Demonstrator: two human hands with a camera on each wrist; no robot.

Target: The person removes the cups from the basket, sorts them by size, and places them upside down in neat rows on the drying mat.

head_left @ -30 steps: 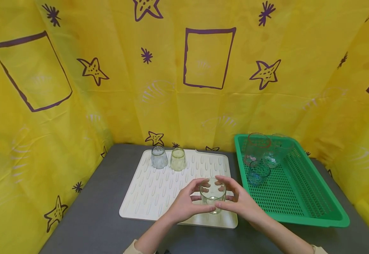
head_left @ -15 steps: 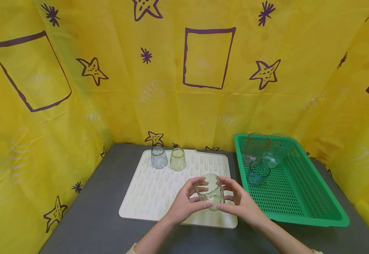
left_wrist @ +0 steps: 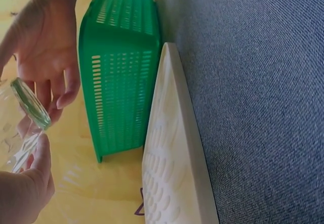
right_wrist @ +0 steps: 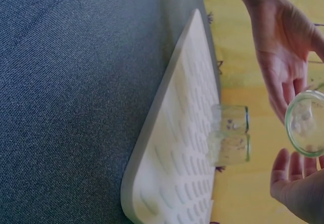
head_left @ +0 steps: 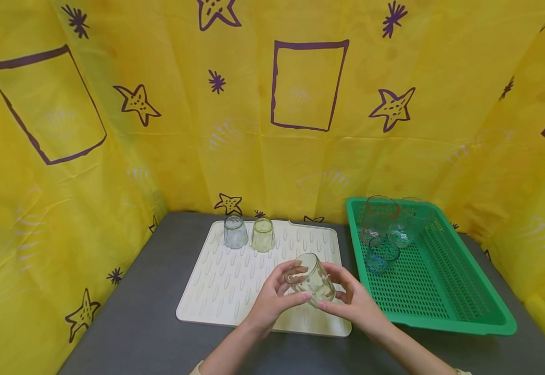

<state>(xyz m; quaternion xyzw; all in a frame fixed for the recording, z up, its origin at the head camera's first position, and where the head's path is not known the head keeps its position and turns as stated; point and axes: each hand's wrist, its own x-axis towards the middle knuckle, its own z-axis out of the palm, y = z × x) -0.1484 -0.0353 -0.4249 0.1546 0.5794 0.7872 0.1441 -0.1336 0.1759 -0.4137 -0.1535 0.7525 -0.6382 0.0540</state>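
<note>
Both hands hold a clear, faintly green drinking glass (head_left: pixel 312 281) above the near right part of a white ridged drying mat (head_left: pixel 220 291). The glass is tilted, its rim leaning up and left and its base down to the right. My left hand (head_left: pixel 269 302) grips it near the rim, thumb across the front. From the other side my right hand (head_left: pixel 358 299) holds the lower part, thumb near the base. In the left wrist view the thick glass base (left_wrist: pixel 31 105) sits between the two hands, raised above the mat.
A bluish glass (head_left: pixel 236 233) and a yellow-green glass (head_left: pixel 263 235) stand at the mat's back. To the right, a green perforated basket (head_left: pixel 478 271) holds a red-rimmed glass (head_left: pixel 380 221), a blue glass (head_left: pixel 382 255) and a clear glass (head_left: pixel 413 221). Yellow patterned cloth (head_left: pixel 253 156) surrounds the dark table.
The glass has gone from nearly upright to tilted, its rim swinging left and its base right. Both hands stay around it with small finger shifts.
</note>
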